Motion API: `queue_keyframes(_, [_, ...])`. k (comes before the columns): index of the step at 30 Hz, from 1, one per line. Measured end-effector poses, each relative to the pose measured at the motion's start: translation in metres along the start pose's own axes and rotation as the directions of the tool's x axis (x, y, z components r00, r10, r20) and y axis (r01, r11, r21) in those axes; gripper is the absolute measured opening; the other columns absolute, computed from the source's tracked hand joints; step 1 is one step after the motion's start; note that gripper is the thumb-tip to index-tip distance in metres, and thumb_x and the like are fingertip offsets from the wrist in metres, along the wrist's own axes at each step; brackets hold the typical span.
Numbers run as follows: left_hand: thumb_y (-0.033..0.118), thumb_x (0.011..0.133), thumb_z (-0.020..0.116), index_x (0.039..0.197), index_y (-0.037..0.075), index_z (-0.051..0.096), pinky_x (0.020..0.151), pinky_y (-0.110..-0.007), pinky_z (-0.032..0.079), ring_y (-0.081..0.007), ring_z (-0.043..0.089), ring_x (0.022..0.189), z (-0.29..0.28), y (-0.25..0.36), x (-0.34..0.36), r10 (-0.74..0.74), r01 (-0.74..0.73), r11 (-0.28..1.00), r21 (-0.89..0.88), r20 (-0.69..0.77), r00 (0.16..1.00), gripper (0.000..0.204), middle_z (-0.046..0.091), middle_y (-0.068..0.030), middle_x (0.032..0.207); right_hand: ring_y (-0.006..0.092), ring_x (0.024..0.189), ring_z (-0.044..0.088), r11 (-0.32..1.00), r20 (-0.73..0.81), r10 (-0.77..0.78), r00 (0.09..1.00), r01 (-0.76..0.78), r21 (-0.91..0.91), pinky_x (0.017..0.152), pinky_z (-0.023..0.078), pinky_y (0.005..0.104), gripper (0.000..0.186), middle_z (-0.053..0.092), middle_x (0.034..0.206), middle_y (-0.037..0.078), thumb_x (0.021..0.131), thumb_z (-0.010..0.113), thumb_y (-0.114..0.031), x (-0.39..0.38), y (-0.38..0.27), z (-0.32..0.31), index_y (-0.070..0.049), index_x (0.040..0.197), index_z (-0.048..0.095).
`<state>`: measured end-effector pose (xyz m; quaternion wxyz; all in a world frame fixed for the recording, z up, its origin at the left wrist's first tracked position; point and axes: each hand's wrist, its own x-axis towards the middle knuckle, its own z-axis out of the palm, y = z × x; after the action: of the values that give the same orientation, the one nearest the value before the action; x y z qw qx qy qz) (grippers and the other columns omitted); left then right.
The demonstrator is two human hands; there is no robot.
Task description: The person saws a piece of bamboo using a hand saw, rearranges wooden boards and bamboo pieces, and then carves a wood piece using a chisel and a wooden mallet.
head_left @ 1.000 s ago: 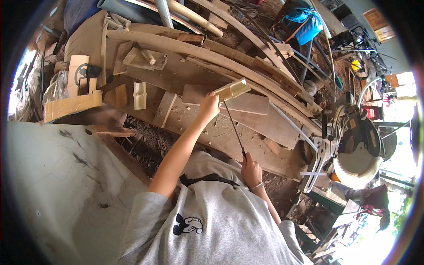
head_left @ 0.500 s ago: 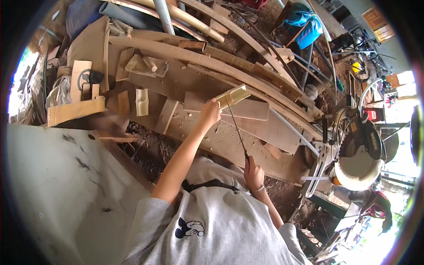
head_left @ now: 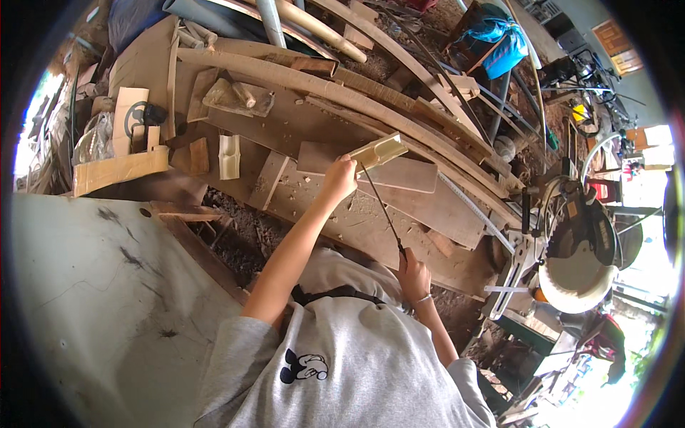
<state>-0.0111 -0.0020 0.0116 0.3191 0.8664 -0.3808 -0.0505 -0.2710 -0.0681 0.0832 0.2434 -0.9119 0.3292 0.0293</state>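
Note:
My left hand grips one end of a short split bamboo piece, its hollow side facing up, with a node ridge near the far end. In my right hand is the dark handle of a long, thin tool, a file or a narrow blade; I cannot tell which. The tool slants up to the left, its tip at the bamboo's near edge beside my left fingers. Whether the tip touches the bamboo is unclear. A similar split bamboo piece lies on the boards at the left.
Dusty boards spread beneath my hands, with shavings on them. Long curved wooden strips run along the far side. A circular saw machine stands at the right. A pale sheet fills the near left, below a cardboard piece.
The tool's tip has drawn back from over the bamboo to its near edge. The bamboo has shifted slightly, and my right hand sits a touch higher in the picture.

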Motion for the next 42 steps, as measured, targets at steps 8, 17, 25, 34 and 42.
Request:
queue_keyframes(8, [0.002,0.064,0.058,0.063,0.001,0.051,0.063,-0.040,0.046,-0.0318,0.056,0.071,0.002,-0.002,0.001,0.005,-0.005,1.000,-0.009,-0.022,1.000,0.007,0.054,-0.0151,0.073,0.0386,0.053,0.054,1.000,-0.003,-0.016,1.000,0.016,-0.009,0.045,0.042,0.0476,0.013,0.054,0.056,0.020,0.083,0.047,-0.022,-0.001,0.004,0.001,-0.009,0.083,0.049])
queue_keyframes(17, [0.002,0.063,0.058,0.065,-0.001,0.052,0.061,-0.039,0.047,-0.0321,0.056,0.069,0.006,-0.004,-0.001,0.087,-0.085,0.995,0.049,-0.059,0.994,0.007,0.055,-0.0158,0.074,0.0401,0.054,0.055,0.999,0.067,-0.023,0.997,0.026,-0.040,0.047,0.044,0.0485,0.014,0.055,0.057,0.021,0.084,0.044,-0.021,0.018,-0.017,-0.002,-0.010,0.091,0.047])
queue_keyframes(25, [0.003,0.061,0.061,0.065,-0.001,0.054,0.065,-0.038,0.047,-0.0310,0.055,0.075,0.002,0.003,-0.003,0.000,0.001,0.998,0.064,-0.020,1.000,0.009,0.054,-0.0163,0.077,0.0409,0.056,0.055,0.998,0.085,0.005,0.996,-0.001,-0.059,0.049,0.044,0.0494,0.013,0.055,0.058,0.022,0.084,0.042,-0.020,0.000,-0.014,-0.005,-0.009,0.089,0.047])
queue_keyframes(34, [-0.001,0.055,0.063,0.067,0.000,0.055,0.071,-0.038,0.046,-0.0320,0.053,0.083,0.013,-0.001,-0.009,-0.007,0.013,0.997,0.072,-0.083,0.996,0.014,0.054,-0.0168,0.081,0.0418,0.057,0.055,0.999,0.024,-0.044,0.999,0.044,-0.029,0.049,0.044,0.0502,0.013,0.055,0.059,0.021,0.084,0.042,-0.021,-0.007,-0.020,0.006,-0.009,0.087,0.047])
queue_keyframes(42, [0.007,0.064,0.061,0.064,0.000,0.051,0.062,-0.039,0.045,-0.0307,0.055,0.071,0.009,-0.005,-0.004,0.005,-0.003,0.998,0.057,-0.045,0.999,0.012,0.053,-0.0148,0.071,0.0420,0.058,0.055,0.999,0.062,0.015,0.998,-0.013,-0.032,0.050,0.044,0.0502,0.014,0.055,0.061,0.022,0.084,0.042,-0.022,-0.005,-0.022,0.002,-0.009,0.088,0.047])
